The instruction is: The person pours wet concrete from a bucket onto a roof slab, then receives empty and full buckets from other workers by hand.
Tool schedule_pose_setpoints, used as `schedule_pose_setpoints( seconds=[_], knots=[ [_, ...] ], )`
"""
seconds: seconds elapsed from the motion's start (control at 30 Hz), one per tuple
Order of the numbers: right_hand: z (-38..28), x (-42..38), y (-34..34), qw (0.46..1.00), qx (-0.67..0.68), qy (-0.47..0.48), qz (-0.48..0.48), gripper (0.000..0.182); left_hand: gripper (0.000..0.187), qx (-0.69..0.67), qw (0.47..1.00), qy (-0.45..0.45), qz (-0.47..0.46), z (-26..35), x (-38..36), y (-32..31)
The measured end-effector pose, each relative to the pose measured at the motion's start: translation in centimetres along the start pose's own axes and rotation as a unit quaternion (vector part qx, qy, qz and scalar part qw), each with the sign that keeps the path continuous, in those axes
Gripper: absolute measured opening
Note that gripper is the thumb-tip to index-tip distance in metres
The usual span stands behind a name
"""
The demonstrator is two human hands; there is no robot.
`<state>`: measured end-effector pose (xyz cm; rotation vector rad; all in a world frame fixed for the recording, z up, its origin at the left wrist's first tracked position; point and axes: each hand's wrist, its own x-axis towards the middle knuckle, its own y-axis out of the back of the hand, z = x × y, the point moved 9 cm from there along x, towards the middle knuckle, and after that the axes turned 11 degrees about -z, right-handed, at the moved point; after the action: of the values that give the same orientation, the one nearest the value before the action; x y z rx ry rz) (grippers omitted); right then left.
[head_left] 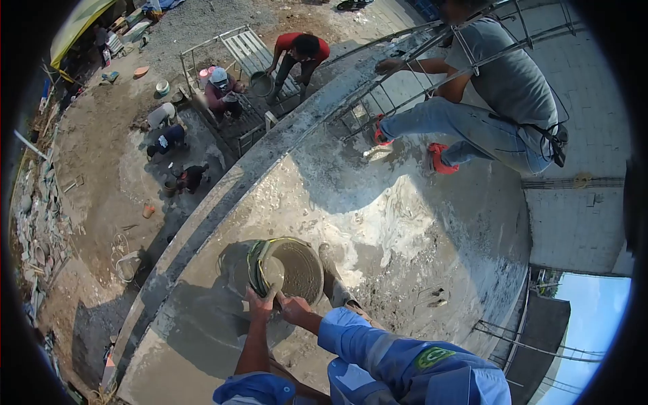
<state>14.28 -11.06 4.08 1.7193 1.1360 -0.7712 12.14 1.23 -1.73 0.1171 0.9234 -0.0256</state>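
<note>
A round bucket [302, 271] of wet grey cement mix is before me, low over the wet concrete floor. A greenish-yellow edge and dark bands run along its left side. My left hand [260, 302] is closed on its near-left rim. Close beside it, my right hand [293, 309] grips the near rim, with its fingers partly hidden. Just right of the bucket is a mud-covered boot [341, 293].
The wet concrete floor [378, 223] ends at a curved raised edge [202, 223] with a drop beyond. A person in grey [506, 74] sits by a metal lattice frame [432, 74] at upper right. Below, several people work near a slatted platform [253, 54].
</note>
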Motion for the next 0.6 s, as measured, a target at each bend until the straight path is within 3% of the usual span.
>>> schedule_pose_setpoints(
  seconds=[0.03,0.13,0.27,0.33,0.37,0.43,0.5,0.6],
  knots=[
    [-0.1,0.1,-0.4,1.000,0.012,0.012,0.001,0.028,0.116,0.025,0.999,0.040,0.008,0.9,-0.8,0.3],
    [-0.7,0.3,-1.1,0.999,0.020,0.025,-0.028,0.032,0.115,0.043,0.992,0.121,0.019,1.0,-1.2,0.7],
    [0.4,-0.5,-0.6,0.998,0.034,0.054,0.001,0.048,0.111,0.098,0.987,0.119,0.033,-0.6,-0.2,-0.1],
    [3.1,-2.9,0.5,0.997,-0.020,-0.004,0.070,0.058,0.108,0.119,0.986,0.109,0.052,-2.7,1.2,-1.1],
    [4.3,-4.4,1.2,0.997,-0.013,-0.011,0.074,0.058,0.108,0.126,0.985,0.107,0.045,-0.7,0.5,-1.1],
    [8.2,-7.7,2.0,0.994,0.070,-0.082,0.016,0.051,0.107,0.118,0.981,0.156,0.015,2.5,-0.8,-1.6],
    [10.7,-11.9,3.3,0.991,0.047,-0.123,0.032,0.056,0.107,0.116,0.980,0.158,0.025,3.1,-0.4,-2.3],
    [16.0,-15.6,1.1,0.981,0.070,-0.180,-0.020,0.059,0.105,0.129,0.980,0.147,0.047,0.1,2.2,-4.0]
  ],
)
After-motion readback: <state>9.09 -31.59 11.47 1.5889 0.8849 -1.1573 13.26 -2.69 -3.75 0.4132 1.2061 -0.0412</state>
